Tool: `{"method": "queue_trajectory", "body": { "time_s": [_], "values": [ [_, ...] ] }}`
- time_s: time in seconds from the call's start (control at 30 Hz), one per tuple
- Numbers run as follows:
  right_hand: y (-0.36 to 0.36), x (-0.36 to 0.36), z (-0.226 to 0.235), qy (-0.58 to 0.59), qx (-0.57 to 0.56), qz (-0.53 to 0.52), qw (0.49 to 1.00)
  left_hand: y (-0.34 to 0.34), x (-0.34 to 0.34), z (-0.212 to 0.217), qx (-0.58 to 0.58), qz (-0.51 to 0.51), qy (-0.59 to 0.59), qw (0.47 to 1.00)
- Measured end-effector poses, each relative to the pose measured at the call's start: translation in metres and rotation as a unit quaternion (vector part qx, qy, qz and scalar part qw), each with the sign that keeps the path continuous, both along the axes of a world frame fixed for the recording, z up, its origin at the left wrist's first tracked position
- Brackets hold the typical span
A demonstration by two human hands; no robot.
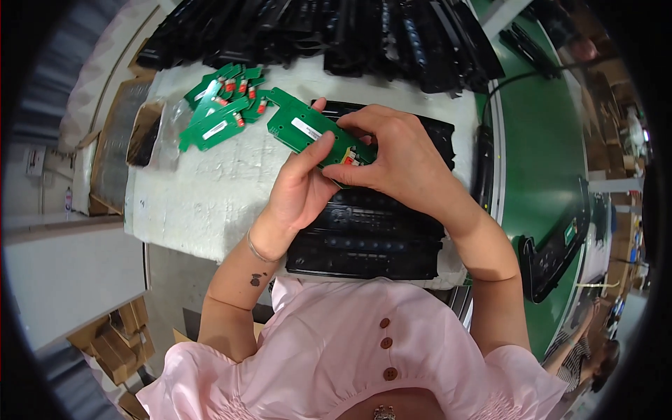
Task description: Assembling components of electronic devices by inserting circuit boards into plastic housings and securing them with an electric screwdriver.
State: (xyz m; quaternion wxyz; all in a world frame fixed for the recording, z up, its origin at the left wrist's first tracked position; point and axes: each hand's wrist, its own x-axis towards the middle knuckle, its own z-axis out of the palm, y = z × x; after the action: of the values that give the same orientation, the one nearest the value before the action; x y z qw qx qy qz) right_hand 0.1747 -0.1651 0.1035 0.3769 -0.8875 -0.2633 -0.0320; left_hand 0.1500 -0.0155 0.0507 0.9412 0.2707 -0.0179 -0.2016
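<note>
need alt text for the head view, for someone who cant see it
Seen from above, a person's left hand and right hand together hold a green circuit board over a black plastic panel on a white-covered table. A pile of green boards lies to the upper left, and black panels are stacked along the far edge.

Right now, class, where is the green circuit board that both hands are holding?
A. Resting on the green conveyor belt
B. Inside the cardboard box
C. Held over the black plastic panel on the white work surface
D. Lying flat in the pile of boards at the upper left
C: the left hand and right hand grip the green circuit board above the black plastic panel.
</note>
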Motion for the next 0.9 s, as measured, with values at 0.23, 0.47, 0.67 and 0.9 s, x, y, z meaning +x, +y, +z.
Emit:
{"method": "queue_trajectory", "body": {
  "time_s": [0.23, 0.47, 0.67, 0.9],
  "values": [
    [-0.049, 0.015, 0.008, 0.188, 0.16, -0.055, 0.968, -0.02, 0.016, 0.001, 0.047, -0.056, -0.008, 0.997],
    [-0.106, 0.023, -0.025, -0.04, -0.109, -0.053, 0.992, 0.02, 0.045, -0.017, 0.096, 0.051, 0.042, 0.993],
    [-0.094, 0.023, -0.045, -0.031, -0.167, -0.022, 0.985, 0.026, 0.049, -0.013, 0.044, 0.087, 0.062, 0.993],
    [-0.089, 0.03, -0.059, -0.06, -0.155, -0.02, 0.986, 0.029, 0.053, -0.019, 0.022, 0.085, 0.092, 0.992]
  ]
}}
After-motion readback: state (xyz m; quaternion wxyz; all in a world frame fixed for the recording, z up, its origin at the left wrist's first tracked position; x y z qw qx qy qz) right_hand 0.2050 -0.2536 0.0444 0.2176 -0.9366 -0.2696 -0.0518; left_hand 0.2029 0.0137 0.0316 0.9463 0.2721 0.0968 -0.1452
